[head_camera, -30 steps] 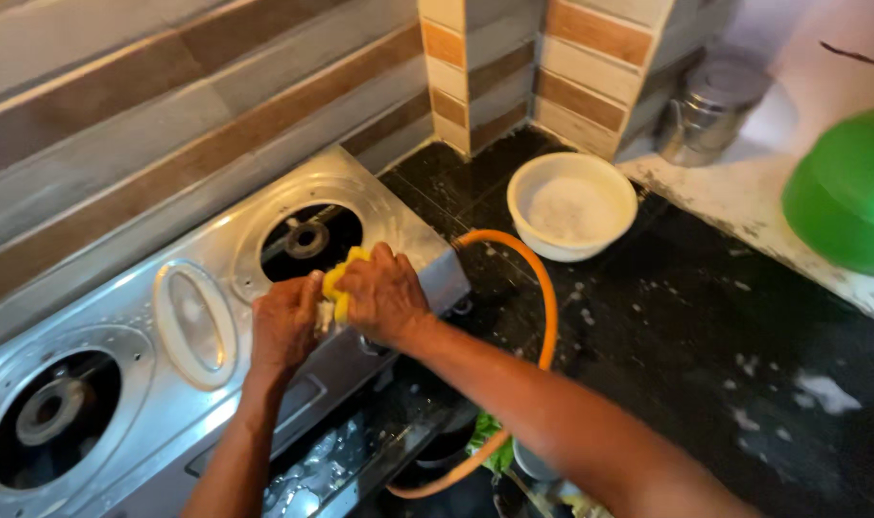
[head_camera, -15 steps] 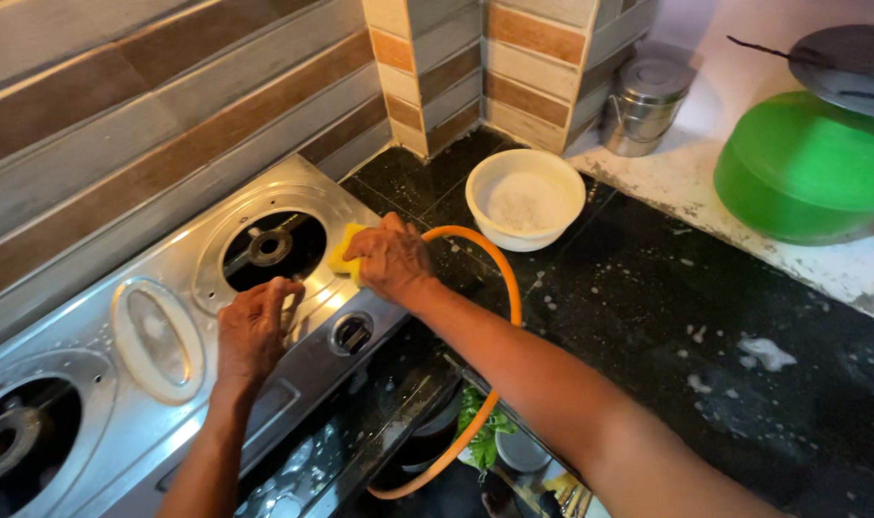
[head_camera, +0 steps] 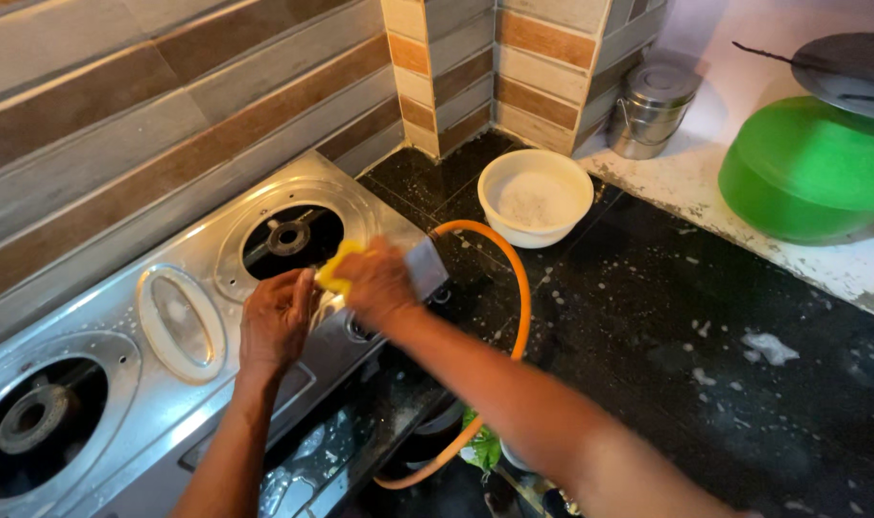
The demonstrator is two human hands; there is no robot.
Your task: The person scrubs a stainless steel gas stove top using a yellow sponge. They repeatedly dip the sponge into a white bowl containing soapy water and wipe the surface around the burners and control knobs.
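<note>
Dark stone counter (head_camera: 744, 403), flecked with suds, and right up close both forearms come in from the bottom edge. Left hand (head_camera: 276, 321) lies flat, fingers pressed together, on the steel stove (head_camera: 168, 422) between the two burners. Right hand (head_camera: 377, 281) is clenched around a yellow sponge (head_camera: 339, 269), which pokes out at the front rim of the right burner (head_camera: 288, 240). Half a second ago that hand sat out at the stove's right corner and the left hovered lower with fingers splayed; now the sponge has slid back inward and the two hands nearly meet, so the scrubbing looks to be passing back and forth along this front strip.

Orange gas hose (head_camera: 514, 317) loops off the stove's end. Beyond it, a white bowl (head_camera: 536, 197) holds foamy white liquid. Further back, a lidded steel canister (head_camera: 651, 110) stands closed, contents unseen. Far right, a green basin (head_camera: 811, 173) sits under a dark flat pan (head_camera: 854, 67); what it holds, I cannot tell.
</note>
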